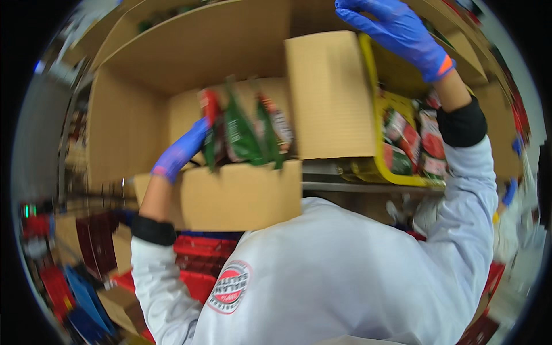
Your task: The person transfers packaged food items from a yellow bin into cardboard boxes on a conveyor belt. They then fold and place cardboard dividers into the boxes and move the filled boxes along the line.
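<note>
My left hand [181,150], in a blue glove, reaches over the left side of an open cardboard box [241,195]. Its fingers close on the edge of a red and green packet [210,106], and the fingertips are partly hidden. Beside that stand a green packet [241,135] and a packet with a red and dark print [279,123], all upright and somewhat blurred. Up at the right, my gloved right hand [397,34] is raised over the box flap and a yellow crate [379,155]. Nothing shows in its parted fingers.
Several red, white and green packets [405,135] lie in the yellow crate. A cardboard flap [330,95] stands between box and crate. Red crates [201,259] are below at the left. At the far right is another person's white sleeve [506,230].
</note>
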The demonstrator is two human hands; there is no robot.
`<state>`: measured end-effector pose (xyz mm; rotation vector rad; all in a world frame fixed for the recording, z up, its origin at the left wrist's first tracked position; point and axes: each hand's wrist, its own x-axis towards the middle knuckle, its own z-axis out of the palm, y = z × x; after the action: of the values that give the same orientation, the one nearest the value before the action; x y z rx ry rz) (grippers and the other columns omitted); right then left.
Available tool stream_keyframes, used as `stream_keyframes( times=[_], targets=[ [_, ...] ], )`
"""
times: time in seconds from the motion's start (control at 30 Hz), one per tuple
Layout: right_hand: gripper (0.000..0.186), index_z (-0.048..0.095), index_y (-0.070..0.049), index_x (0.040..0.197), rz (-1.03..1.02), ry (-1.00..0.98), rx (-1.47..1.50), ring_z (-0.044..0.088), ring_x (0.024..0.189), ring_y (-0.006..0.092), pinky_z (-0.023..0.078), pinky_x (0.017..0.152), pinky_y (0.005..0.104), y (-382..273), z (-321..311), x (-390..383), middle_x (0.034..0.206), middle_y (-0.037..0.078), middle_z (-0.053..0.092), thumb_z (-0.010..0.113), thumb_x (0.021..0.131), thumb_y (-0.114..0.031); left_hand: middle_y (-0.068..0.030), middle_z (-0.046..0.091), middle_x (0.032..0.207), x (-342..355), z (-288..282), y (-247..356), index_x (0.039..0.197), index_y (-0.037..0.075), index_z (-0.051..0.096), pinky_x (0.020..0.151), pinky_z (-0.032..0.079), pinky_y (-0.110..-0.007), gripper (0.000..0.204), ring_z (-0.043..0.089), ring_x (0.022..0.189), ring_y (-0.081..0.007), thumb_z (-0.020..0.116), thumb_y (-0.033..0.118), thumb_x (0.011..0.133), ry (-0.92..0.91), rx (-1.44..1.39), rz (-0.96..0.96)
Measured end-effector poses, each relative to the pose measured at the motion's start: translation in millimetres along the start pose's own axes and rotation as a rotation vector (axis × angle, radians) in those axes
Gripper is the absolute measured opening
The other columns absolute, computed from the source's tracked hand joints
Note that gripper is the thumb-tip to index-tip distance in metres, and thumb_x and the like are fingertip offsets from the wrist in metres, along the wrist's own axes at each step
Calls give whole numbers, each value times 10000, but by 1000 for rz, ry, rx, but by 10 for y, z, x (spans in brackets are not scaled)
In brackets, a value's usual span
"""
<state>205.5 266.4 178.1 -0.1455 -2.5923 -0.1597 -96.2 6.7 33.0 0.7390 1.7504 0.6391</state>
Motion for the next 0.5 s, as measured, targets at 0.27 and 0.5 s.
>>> stream_keyframes(
  times=[0.27, 0.5],
  targets=[
    [567, 586, -19, 1203, 842, -764, 31, 611, 1060, 345, 472, 938, 403, 973, 123, -2396, 1142, 198, 638, 635, 866, -472, -72, 616, 1141, 393, -197, -690, 1328, 40, 508, 835, 487, -304, 397, 596, 950, -190, 443, 255, 1000, 364, -158, 334],
    [904, 439, 14, 1362, 1170, -1238, 361, 544, 1189, 315, 422, 1017, 367, 1040, 742, -3073, 1303, 212, 550, 791, 710, -505, -39, 609, 1050, 297, -108, -782, 1227, 3, 558, 770, 490, -284, 314, 561, 896, -132, 466, 156, 968, 336, -230, 390]
  ],
)
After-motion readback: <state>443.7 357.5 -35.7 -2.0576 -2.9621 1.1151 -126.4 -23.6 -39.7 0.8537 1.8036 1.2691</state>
